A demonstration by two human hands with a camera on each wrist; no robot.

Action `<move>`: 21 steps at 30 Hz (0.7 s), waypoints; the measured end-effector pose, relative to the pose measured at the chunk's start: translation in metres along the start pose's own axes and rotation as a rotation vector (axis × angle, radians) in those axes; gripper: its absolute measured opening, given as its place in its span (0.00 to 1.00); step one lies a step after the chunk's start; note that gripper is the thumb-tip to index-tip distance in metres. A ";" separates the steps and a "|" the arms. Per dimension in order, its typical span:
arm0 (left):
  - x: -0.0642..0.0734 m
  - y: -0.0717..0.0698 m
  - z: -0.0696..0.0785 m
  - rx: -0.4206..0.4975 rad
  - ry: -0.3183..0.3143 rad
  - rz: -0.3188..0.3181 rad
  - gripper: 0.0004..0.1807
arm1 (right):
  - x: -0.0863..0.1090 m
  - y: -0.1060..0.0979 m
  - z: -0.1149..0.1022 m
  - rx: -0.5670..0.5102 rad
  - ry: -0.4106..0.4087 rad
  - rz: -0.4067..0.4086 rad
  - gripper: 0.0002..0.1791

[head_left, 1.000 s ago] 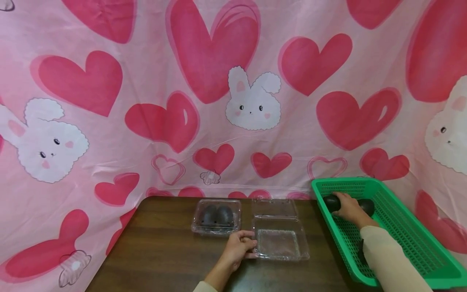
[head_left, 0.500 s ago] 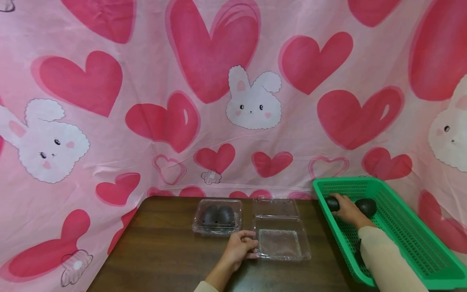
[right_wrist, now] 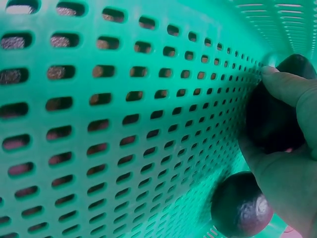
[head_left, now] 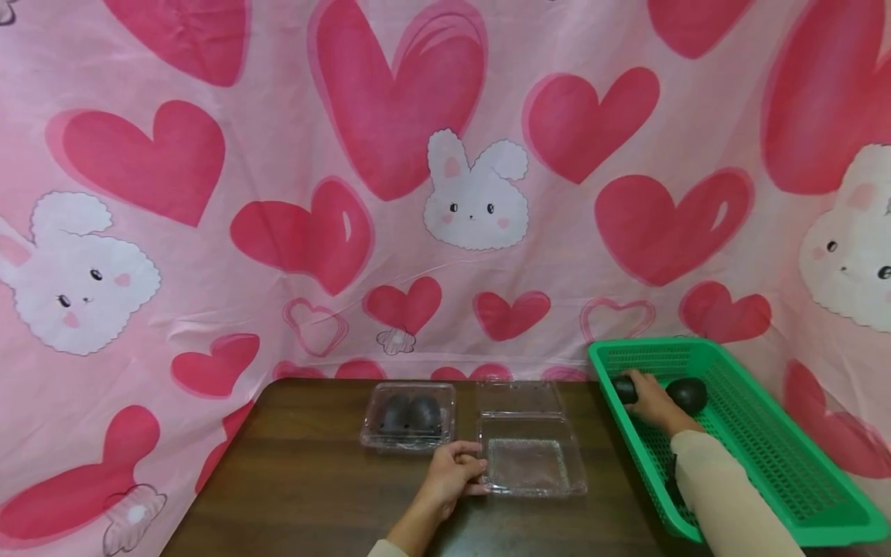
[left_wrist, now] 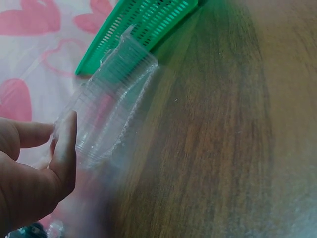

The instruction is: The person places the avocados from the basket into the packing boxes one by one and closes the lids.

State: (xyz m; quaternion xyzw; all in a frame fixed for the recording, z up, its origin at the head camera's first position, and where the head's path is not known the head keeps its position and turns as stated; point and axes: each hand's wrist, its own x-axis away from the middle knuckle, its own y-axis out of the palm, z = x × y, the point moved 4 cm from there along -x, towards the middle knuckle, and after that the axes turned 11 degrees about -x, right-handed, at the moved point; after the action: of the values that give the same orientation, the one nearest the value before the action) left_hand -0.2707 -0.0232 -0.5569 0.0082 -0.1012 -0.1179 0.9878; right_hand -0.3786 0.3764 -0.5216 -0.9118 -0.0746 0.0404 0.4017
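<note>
In the head view my left hand point(head_left: 448, 480) pinches the left edge of an open clear plastic clamshell box point(head_left: 532, 464), whose lid is folded back. Thumb and fingers meet at the box's side in the left wrist view. My right hand point(head_left: 654, 402) reaches into the green basket point(head_left: 800, 441) and grips a dark avocado point(right_wrist: 272, 119) against the basket's wall. A second avocado point(head_left: 687, 396) lies just right of this hand. Part of a further dark one point(head_left: 674, 487) shows beside the right sleeve. The right hand's far fingers are partly hidden.
A closed clear clamshell box point(head_left: 408, 416) with two dark avocados in it stands left of the open one. All of this is on a brown wooden table point(head_left: 313, 480). A pink cloth with hearts and rabbits point(head_left: 473, 263) hangs behind and at both sides.
My right hand has shifted slightly left in the basket, so the avocado beside it shows more fully. The left hand and the open box have stayed put; the head view has tilted slightly.
</note>
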 end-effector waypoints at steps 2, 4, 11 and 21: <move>0.001 -0.001 0.000 -0.005 -0.001 0.000 0.21 | 0.000 0.002 -0.001 -0.004 0.011 -0.004 0.36; 0.001 -0.003 0.000 -0.008 -0.001 0.001 0.21 | -0.001 0.003 -0.002 -0.007 0.018 -0.009 0.35; 0.002 -0.006 0.000 0.008 0.003 0.008 0.21 | -0.002 0.006 -0.006 0.000 0.006 -0.006 0.35; 0.002 0.001 0.002 0.027 0.015 0.008 0.21 | 0.002 0.002 -0.003 -0.015 0.059 -0.045 0.34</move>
State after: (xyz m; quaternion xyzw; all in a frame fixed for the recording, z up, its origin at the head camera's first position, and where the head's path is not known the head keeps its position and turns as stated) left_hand -0.2688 -0.0232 -0.5540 0.0221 -0.0953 -0.1126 0.9888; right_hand -0.3758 0.3733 -0.5213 -0.9136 -0.0837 0.0039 0.3978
